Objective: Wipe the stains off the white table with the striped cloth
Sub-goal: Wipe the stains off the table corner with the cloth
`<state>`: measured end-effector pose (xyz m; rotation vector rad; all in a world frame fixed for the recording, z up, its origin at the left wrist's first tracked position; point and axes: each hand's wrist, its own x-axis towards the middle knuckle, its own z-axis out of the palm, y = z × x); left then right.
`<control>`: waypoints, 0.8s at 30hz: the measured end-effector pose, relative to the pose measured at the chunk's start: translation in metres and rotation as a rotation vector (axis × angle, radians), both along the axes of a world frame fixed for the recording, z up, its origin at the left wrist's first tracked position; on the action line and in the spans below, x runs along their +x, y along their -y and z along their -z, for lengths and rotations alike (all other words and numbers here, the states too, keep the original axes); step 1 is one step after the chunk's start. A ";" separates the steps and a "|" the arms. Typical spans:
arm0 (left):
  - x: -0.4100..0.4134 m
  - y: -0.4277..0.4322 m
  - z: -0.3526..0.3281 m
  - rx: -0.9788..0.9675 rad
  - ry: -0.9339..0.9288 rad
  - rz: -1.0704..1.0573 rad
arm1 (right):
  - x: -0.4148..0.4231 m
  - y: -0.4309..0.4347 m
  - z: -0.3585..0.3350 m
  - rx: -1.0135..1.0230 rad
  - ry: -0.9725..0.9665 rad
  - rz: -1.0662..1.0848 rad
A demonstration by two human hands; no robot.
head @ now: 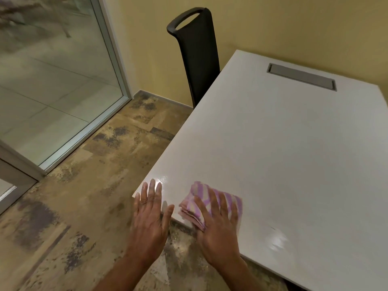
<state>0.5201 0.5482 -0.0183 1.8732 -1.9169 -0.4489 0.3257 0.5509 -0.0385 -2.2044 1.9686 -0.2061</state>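
Desk (pixel 283 143): white top, running from the near corner by my hands away to the far right; its near-left corner lies just under my left fingertips.
Striped cloth (pixel 212 203): pink and pale stripes, folded into several layers, lying on the desk close to the near edge, just right of the near-left corner; the stacked folds show along its near-left side.
My right hand (pixel 218 225): flat and open, fingers spread, palm down on the cloth, pressing it onto the desk; the heel of the hand reaches over the near desk edge.
My left hand (pixel 150 213): open, fingers spread, palm down; fingertips lie over the desk's near-left corner, the rest of the hand is over the floor. I cannot tell whether it presses or only hovers. It holds nothing.
Gap between hands: a narrow strip of bare desk; the left thumb is near the cloth but apart from it.
Desk surface: glossy patches beside my left fingertips and on the near right of the cloth; a small dark mark sits by the right patch.
Cable hatch (pixel 301 77): grey, long, set into the far end of the desk.
Chair (pixel 197 53): black, high back with a handle loop, standing at the desk's far-left side.
Floor (pixel 73 206): mottled brown.
Glass partition (pixel 52 80): far left, metal-framed.
Wall (pixel 294 22): yellow, behind desk and chair.
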 end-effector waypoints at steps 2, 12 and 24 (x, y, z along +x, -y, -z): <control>-0.006 -0.002 0.000 0.004 -0.012 0.010 | -0.015 -0.012 0.000 0.013 -0.023 0.037; -0.034 -0.005 0.005 0.036 0.024 0.090 | -0.093 -0.078 -0.007 -0.018 -0.023 0.363; -0.057 -0.003 0.017 0.012 0.082 0.169 | -0.121 -0.053 -0.002 0.171 -0.032 0.689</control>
